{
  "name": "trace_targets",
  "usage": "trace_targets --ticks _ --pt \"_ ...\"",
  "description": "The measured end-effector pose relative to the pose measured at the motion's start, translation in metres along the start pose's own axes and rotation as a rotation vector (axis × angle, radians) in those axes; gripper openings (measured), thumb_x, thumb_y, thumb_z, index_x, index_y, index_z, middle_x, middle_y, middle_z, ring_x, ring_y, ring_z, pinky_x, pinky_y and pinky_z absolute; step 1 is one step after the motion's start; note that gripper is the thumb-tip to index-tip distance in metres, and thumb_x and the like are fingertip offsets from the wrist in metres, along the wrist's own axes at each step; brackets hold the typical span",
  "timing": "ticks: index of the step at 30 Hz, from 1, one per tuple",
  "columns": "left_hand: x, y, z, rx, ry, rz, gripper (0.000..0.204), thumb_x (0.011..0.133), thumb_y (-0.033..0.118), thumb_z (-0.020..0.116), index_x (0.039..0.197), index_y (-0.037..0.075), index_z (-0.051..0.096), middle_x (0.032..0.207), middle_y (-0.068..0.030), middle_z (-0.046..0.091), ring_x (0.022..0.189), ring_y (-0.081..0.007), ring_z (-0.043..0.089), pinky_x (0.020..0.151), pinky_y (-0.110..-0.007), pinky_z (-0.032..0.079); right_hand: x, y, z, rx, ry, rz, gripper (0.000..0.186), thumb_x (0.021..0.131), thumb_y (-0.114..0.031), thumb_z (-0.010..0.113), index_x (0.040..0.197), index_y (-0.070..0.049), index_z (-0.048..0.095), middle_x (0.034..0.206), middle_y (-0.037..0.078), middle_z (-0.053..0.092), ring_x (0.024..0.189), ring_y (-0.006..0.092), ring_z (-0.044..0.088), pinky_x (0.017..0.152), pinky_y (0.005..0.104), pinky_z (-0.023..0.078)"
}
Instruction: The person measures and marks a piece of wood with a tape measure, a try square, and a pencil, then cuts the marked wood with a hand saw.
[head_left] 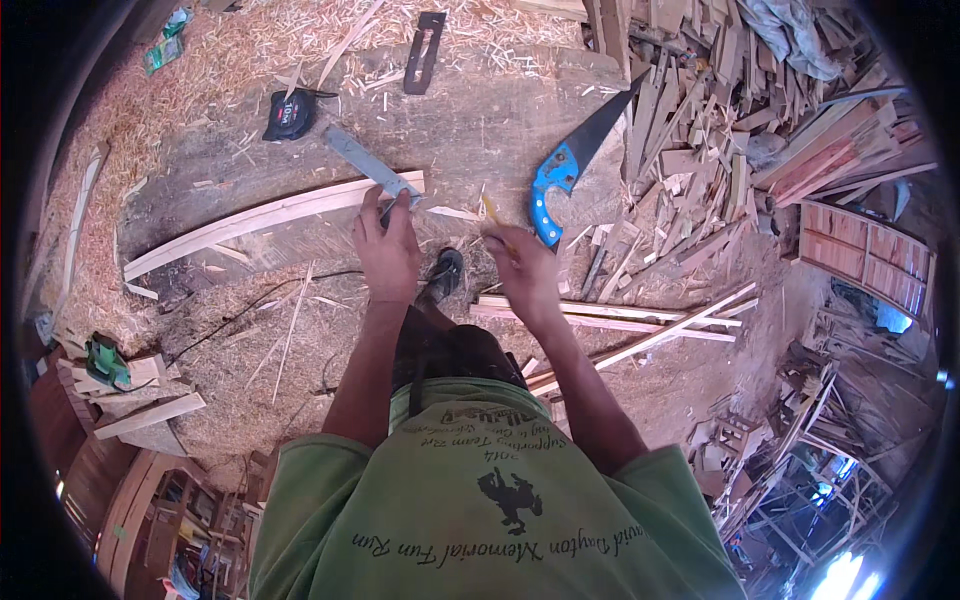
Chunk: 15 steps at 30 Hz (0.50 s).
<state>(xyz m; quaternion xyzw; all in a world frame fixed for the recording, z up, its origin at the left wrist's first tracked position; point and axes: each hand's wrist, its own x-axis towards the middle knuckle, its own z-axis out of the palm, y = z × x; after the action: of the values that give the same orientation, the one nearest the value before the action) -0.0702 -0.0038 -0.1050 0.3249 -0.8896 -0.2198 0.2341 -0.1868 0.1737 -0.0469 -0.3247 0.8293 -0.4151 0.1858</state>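
Note:
My left hand [388, 240] grips a metal try square [365, 157] laid across the right end of a long pale wood strip [250, 218] on a dusty board [480, 120]. My right hand [520, 262] holds a thin yellow pencil [490, 208] just right of that end, beside a small wood sliver. A blue-handled handsaw [553, 185] lies to the right of my right hand, its dark blade angled toward the back. A black tape measure [291, 116] rests left of the square, and a dark slotted tool [422, 55] lies farther back.
Piles of offcuts [680, 130] cover the right side, with a wooden frame [865, 255] beyond. Loose strips [610, 320] lie below the board. A green power tool [105, 360] sits on wood pieces at lower left, near a cable [260, 300]. Shavings and my foot [445, 272] show underneath.

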Motion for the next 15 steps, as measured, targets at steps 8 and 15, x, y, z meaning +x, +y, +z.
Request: trace_targets --ticks 8,15 --pt "-0.001 0.014 0.002 -0.045 -0.100 -0.117 0.067 0.069 0.008 0.075 0.134 0.013 0.065 0.155 -0.0244 0.038 0.127 -0.0463 0.049 0.106 -0.053 0.046 0.117 -0.001 0.065 -0.292 -0.344 -0.294 0.060 0.083 -0.006 0.065 0.142 -0.014 0.055 0.132 0.018 0.060 0.112 0.0397 0.064 0.092 0.0478 0.056" --pt "-0.024 0.019 0.014 -0.162 -0.151 0.012 0.068 0.069 0.010 0.077 0.135 0.011 0.063 0.154 -0.0271 0.038 0.129 -0.0500 0.047 0.112 -0.054 0.043 0.089 0.018 0.039 -0.247 -0.205 -0.375 0.055 0.082 0.000 0.064 0.136 -0.008 0.059 0.118 0.020 0.061 0.103 0.0432 0.064 0.087 0.0488 0.055"
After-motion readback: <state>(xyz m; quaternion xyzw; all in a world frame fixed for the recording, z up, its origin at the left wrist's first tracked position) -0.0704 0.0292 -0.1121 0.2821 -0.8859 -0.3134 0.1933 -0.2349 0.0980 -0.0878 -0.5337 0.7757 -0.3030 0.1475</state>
